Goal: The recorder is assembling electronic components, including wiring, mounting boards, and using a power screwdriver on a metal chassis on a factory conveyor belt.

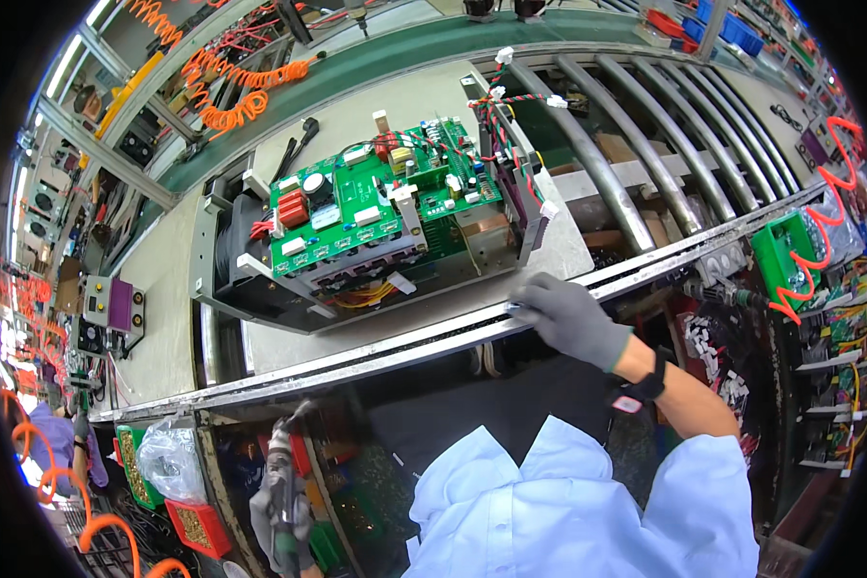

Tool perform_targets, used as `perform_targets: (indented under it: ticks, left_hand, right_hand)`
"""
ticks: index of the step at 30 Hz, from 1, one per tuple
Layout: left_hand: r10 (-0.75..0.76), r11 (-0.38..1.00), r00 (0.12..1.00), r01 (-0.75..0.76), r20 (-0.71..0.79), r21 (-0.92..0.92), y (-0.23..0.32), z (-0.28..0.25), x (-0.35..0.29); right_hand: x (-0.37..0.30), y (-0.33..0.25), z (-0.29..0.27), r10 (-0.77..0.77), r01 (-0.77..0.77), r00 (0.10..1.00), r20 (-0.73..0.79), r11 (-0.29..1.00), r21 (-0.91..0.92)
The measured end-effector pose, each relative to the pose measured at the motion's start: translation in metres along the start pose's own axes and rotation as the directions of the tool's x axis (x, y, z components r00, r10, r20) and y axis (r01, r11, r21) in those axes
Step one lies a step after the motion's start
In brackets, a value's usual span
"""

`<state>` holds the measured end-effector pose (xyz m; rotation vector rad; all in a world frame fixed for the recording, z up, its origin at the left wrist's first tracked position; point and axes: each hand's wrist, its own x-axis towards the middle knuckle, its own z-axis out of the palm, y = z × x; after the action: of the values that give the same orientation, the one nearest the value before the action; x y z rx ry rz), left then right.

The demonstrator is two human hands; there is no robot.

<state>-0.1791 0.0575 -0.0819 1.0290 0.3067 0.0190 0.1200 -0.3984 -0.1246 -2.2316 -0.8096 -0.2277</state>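
Observation:
My left hand (302,528), in a grey glove, is low at the left and wrapped round a power screwdriver (280,472). The tool's tip points up toward the bench edge. My right hand (573,323), also gloved, is over the metal rail (424,344) at the bench's front. Its fingers are pinched together; whatever they hold is too small to make out. Beyond the rail stands an open-topped metal chassis (318,313) with a green circuit board (342,207) on top. Red, black and green wires with white connectors (556,101) rise at its right end.
Steel rollers (602,154) run off to the right. Red bins of small brass-coloured screws (198,528) stand at lower left, beside a plastic bag (171,458). A green bin (785,252) and a coiled red hose (831,217) are at the right. Orange coiled hoses (236,91) hang at upper left.

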Motion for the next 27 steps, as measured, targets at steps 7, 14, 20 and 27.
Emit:
perform_targets:
  ticks: [7, 14, 20, 27]
  left_hand:
    - [-0.182, 0.937, 0.976, 0.208, -0.116, 0.280, -0.030, 0.118, 0.046]
    - [-0.271, 0.928, 0.961, 0.244, 0.062, 0.283, -0.088, 0.177, 0.118]
    - [-0.500, 0.859, 0.859, 0.474, 0.114, 0.195, -0.093, 0.155, 0.141]
    - [-0.572, 0.819, 0.766, 0.554, 0.294, 0.152, -0.089, 0.146, 0.160]
  right_hand:
    - [0.028, 0.001, 0.056, -0.101, 0.085, 0.994, -0.042, 0.957, -0.278]
    - [0.013, -0.001, 0.043, -0.077, 0.049, 0.971, -0.225, 0.991, -0.127]
    - [-0.016, -0.015, 0.029, 0.510, -0.378, 0.849, -0.139, 0.770, 0.513]
    - [-0.021, -0.036, 0.055, 0.555, -0.393, 0.826, -0.101, 0.694, 0.603]
